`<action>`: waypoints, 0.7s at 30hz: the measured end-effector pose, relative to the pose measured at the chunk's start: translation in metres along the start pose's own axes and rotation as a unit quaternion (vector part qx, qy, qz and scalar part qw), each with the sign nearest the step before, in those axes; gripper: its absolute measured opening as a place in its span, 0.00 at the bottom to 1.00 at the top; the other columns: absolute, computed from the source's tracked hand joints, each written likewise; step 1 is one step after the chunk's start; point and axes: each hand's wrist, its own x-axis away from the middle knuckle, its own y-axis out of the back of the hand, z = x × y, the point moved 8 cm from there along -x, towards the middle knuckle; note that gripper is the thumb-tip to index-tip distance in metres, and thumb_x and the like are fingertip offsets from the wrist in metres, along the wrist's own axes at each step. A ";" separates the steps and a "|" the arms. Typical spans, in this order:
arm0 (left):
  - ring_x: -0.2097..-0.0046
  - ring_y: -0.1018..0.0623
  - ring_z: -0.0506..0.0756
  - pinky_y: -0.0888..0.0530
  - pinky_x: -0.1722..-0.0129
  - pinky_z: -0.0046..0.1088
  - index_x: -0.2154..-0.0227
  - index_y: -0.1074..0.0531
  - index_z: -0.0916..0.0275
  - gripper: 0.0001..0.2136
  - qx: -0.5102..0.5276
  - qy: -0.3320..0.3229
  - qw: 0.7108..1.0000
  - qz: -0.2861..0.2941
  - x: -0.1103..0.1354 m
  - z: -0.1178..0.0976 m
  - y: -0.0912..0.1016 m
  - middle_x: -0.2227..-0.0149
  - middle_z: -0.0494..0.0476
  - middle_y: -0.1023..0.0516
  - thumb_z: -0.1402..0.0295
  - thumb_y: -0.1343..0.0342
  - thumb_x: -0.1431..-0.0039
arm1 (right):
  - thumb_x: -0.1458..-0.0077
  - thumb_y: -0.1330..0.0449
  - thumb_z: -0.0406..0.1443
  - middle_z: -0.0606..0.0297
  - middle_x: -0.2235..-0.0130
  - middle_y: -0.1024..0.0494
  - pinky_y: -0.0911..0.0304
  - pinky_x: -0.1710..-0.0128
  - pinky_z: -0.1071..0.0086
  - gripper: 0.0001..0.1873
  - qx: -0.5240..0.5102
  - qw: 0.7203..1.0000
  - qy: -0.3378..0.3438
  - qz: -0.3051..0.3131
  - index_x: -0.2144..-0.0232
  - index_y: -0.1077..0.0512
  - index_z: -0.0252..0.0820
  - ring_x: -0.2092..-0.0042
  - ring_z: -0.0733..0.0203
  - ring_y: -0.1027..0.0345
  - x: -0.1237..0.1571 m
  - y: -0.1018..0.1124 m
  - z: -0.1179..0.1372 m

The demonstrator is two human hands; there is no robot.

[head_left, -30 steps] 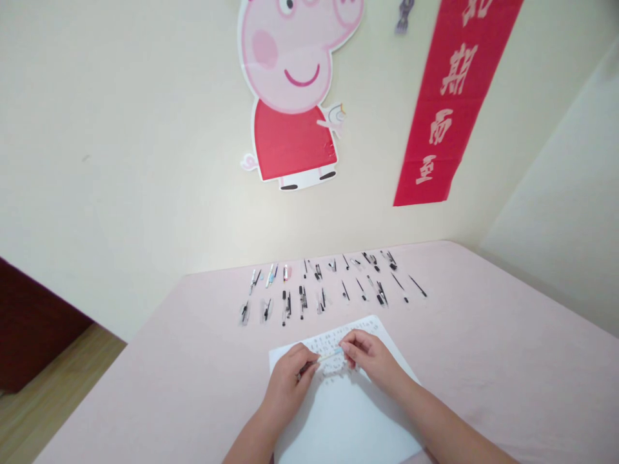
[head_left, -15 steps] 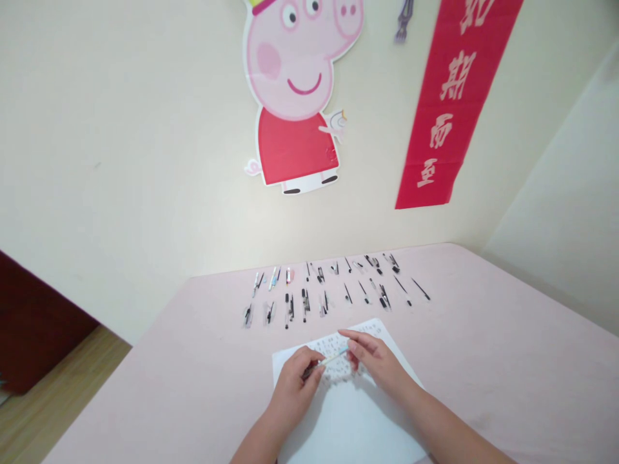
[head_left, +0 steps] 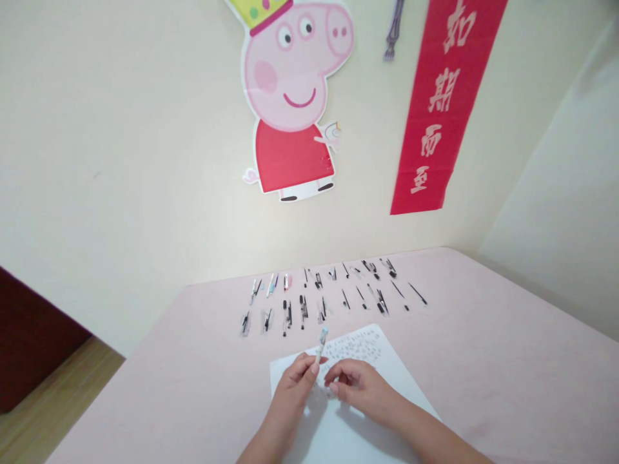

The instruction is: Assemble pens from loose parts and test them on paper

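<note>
My left hand (head_left: 294, 383) is closed around a slim white pen (head_left: 321, 346) with a light-blue tip, which points up and slightly right. Beside it on the right is my right hand (head_left: 360, 386), its fingers curled and the thumb drawn in toward them. Whatever lies between those fingertips, if anything, is too small to make out. Both hands are over a white sheet of paper (head_left: 387, 367) whose upper part carries rows of small dark handwritten marks. The lower end of the pen is hidden in my left hand.
Two rows of disassembled pens and pen parts, among them a black pen (head_left: 303, 312) and a thin refill (head_left: 418, 293), lie across the pink table (head_left: 193, 374) beyond the paper. Behind the table rises a wall with a pig cutout (head_left: 294, 158) and a red banner (head_left: 430, 129).
The pen has swung from lying between both hands to pointing upward in my left hand. My right hand has left its blue end and moved down and closer to my left hand.
</note>
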 end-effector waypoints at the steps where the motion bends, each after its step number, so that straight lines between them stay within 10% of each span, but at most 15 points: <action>1: 0.63 0.29 0.54 0.34 0.62 0.29 0.68 0.25 0.62 0.20 0.020 0.012 1.000 0.004 0.001 0.002 -0.003 0.69 0.54 0.30 0.49 0.45 0.52 | 0.52 0.42 0.38 0.67 0.75 0.30 0.45 0.73 0.73 0.09 0.003 1.000 0.001 0.005 0.71 0.26 0.39 0.74 0.66 0.42 0.001 -0.003 0.000; 10: 0.76 0.36 0.48 0.38 0.73 0.25 0.69 0.29 0.64 0.22 0.118 0.060 0.991 -0.002 0.001 0.020 -0.007 0.80 0.47 0.36 0.48 0.41 0.58 | 0.56 0.43 0.31 0.73 0.81 0.37 0.50 0.77 0.75 0.02 -0.029 0.999 -0.030 0.031 0.79 0.32 0.39 0.78 0.69 0.46 0.001 -0.013 -0.008; 21: 0.66 0.27 0.55 0.31 0.64 0.33 0.57 0.28 0.63 0.25 0.008 -0.017 1.000 0.013 -0.005 0.017 -0.003 0.68 0.58 0.25 0.49 0.46 0.52 | 0.62 0.42 0.30 0.71 0.80 0.35 0.47 0.76 0.74 0.02 -0.019 0.996 -0.061 -0.056 0.79 0.33 0.39 0.76 0.67 0.42 -0.004 0.008 -0.023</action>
